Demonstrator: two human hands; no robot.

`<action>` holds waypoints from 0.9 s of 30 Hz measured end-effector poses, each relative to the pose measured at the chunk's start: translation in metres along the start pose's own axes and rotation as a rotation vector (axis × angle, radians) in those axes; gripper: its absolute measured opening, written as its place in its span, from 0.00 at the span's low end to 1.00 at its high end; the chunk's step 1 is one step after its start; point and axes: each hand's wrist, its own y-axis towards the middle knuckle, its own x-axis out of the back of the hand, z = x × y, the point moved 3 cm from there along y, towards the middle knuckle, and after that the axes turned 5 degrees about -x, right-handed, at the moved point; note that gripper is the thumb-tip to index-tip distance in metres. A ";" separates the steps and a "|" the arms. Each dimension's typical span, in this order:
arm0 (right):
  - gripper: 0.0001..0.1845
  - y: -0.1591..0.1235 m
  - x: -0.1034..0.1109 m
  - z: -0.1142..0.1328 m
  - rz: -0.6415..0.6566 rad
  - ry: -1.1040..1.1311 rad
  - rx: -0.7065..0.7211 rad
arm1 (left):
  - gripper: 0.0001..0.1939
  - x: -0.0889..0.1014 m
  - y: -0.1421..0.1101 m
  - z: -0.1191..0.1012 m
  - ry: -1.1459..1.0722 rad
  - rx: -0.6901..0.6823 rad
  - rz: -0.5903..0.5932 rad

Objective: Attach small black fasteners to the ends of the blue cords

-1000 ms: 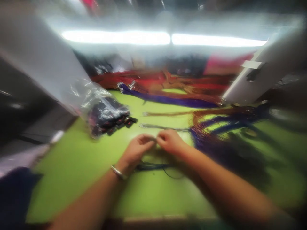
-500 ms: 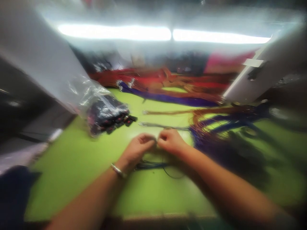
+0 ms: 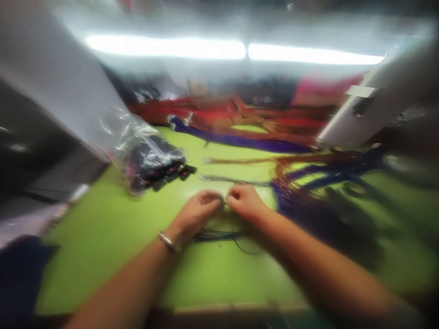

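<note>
My left hand (image 3: 202, 205), with a bracelet at the wrist, is closed in a pinch around a small dark piece (image 3: 222, 200), mostly covered by the fingertips. Close beside it, my right hand (image 3: 245, 199) is pinched too; a thin dark wire (image 3: 234, 230) runs down from beneath it and curls on the table. The tips of both hands nearly meet. Below them lies a bundle of dark wires (image 3: 216, 236), partly hidden by the left hand. Just beyond the hands rests a thin row of grey wires (image 3: 233, 179) with pale metal ends.
On the green table (image 3: 113, 256), an open clear plastic bag (image 3: 147, 155) spills small black connectors (image 3: 185, 172) at the left. Brown wires (image 3: 240, 161), a purple wire bundle (image 3: 240, 140) and red wires (image 3: 206, 109) lie farther back. Tangled blue-purple wires (image 3: 308, 178) spread at right.
Hardly anything differs. My right hand has shifted very slightly to the right, and both hands keep their pinched grip.
</note>
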 end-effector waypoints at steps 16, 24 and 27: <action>0.07 -0.005 0.008 0.008 0.068 -0.029 0.030 | 0.17 -0.005 -0.001 -0.008 0.056 -0.051 -0.067; 0.10 -0.025 0.095 0.025 0.116 -0.179 0.140 | 0.26 -0.016 -0.008 -0.014 0.037 -0.087 0.082; 0.07 -0.045 0.163 -0.009 -0.071 -0.194 0.026 | 0.27 -0.015 -0.004 -0.002 0.350 0.010 0.157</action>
